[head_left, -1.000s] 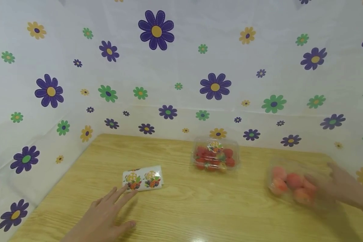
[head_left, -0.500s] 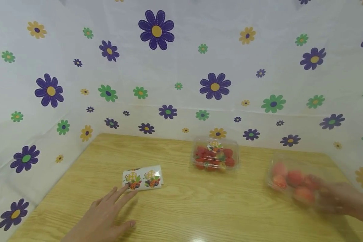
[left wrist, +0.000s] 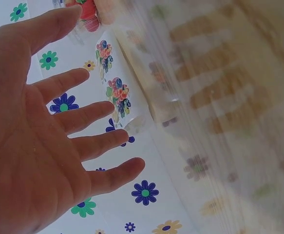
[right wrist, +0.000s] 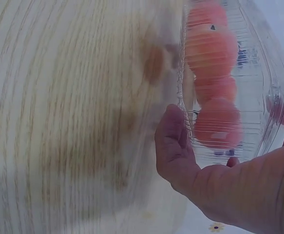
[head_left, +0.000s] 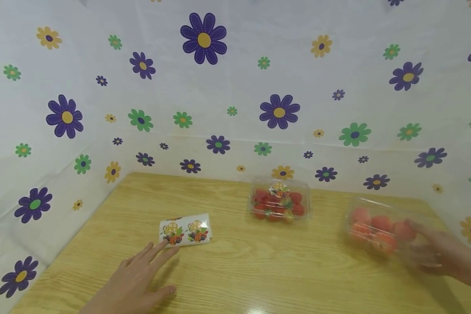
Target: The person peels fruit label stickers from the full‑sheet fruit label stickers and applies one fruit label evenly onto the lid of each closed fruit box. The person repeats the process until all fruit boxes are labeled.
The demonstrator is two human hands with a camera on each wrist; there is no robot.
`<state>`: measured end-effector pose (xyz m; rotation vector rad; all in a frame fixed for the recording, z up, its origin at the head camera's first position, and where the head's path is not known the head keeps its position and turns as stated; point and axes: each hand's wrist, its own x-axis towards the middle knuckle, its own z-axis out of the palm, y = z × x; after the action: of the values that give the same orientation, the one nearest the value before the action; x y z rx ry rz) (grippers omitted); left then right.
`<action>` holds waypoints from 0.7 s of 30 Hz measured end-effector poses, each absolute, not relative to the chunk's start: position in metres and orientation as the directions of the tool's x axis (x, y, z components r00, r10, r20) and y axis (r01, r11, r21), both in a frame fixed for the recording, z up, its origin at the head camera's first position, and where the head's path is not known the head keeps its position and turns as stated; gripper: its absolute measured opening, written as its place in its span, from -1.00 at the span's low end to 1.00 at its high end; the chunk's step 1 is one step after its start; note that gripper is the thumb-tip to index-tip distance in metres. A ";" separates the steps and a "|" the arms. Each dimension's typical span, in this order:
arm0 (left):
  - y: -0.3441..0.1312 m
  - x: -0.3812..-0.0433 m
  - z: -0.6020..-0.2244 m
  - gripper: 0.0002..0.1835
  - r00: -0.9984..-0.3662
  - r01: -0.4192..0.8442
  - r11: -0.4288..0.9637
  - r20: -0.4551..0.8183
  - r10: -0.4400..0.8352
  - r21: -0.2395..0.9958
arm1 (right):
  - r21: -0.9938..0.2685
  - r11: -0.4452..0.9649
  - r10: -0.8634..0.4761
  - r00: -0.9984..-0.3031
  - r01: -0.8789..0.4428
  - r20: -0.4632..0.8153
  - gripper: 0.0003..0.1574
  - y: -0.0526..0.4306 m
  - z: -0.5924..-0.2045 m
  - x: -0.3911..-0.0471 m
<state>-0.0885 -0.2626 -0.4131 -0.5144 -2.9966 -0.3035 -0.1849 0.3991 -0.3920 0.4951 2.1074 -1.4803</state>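
The right hand (head_left: 435,254) is clamped on a clear plastic box (right wrist: 254,97) of pinkish-orange round fruit (head_left: 382,223), at the right of the yellowish wood-grain bench (head_left: 235,266). The left hand (head_left: 129,279), fingers apart, reaches the near edge of a white fruit-printed label sheet (head_left: 185,231); contact is unclear.
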 end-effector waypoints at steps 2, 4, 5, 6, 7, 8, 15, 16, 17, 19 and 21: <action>-0.262 -0.088 -0.413 -0.20 -0.940 0.338 0.924 0.122 0.320 0.177 | -0.750 0.383 0.021 -0.817 0.539 -0.577 0.14 0.398 -0.387 -0.182; -0.262 -0.088 -0.412 -0.20 -0.938 0.340 0.924 0.130 0.320 0.178 | -0.752 0.397 0.019 -0.824 0.526 -0.566 0.09 0.395 -0.382 -0.180; -0.262 -0.088 -0.412 -0.20 -0.938 0.341 0.923 0.136 0.320 0.179 | -0.757 0.395 0.014 -0.827 0.521 -0.562 0.05 0.394 -0.380 -0.180; -0.262 -0.089 -0.412 -0.20 -0.937 0.342 0.922 0.141 0.320 0.179 | -0.760 0.393 0.011 -0.829 0.517 -0.558 0.02 0.393 -0.379 -0.179; -0.261 -0.089 -0.412 -0.20 -0.937 0.343 0.922 0.143 0.320 0.180 | -0.763 0.392 0.009 -0.831 0.514 -0.556 0.02 0.392 -0.377 -0.178; -0.261 -0.089 -0.412 -0.20 -0.936 0.342 0.923 0.146 0.319 0.174 | -0.765 0.398 -0.001 -0.834 0.506 -0.552 0.07 0.391 -0.376 -0.177; -0.259 -0.091 -0.410 -0.10 -0.932 0.320 0.942 0.210 0.295 0.097 | -0.755 0.447 -0.022 -0.838 0.480 -0.546 0.23 0.383 -0.375 -0.175; -0.259 -0.091 -0.409 -0.09 -0.930 0.319 0.944 0.221 0.294 0.085 | -0.752 0.455 -0.021 -0.839 0.477 -0.544 0.24 0.382 -0.375 -0.174; -0.259 -0.092 -0.409 -0.08 -0.928 0.316 0.946 0.231 0.292 0.074 | -0.749 0.461 -0.021 -0.839 0.475 -0.544 0.25 0.381 -0.376 -0.174; -0.258 -0.093 -0.409 -0.07 -0.926 0.311 0.948 0.246 0.288 0.062 | -0.746 0.479 -0.031 -0.841 0.462 -0.540 0.25 0.378 -0.376 -0.172; -0.257 -0.093 -0.410 -0.07 -0.925 0.305 0.951 0.254 0.283 0.054 | -0.735 0.501 -0.034 -0.839 0.456 -0.544 0.28 0.374 -0.376 -0.171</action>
<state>-0.0934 -0.2571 -0.4100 -0.4377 -2.8598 -0.1350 -0.1711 0.3742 -0.3757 0.3462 2.2504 -1.3126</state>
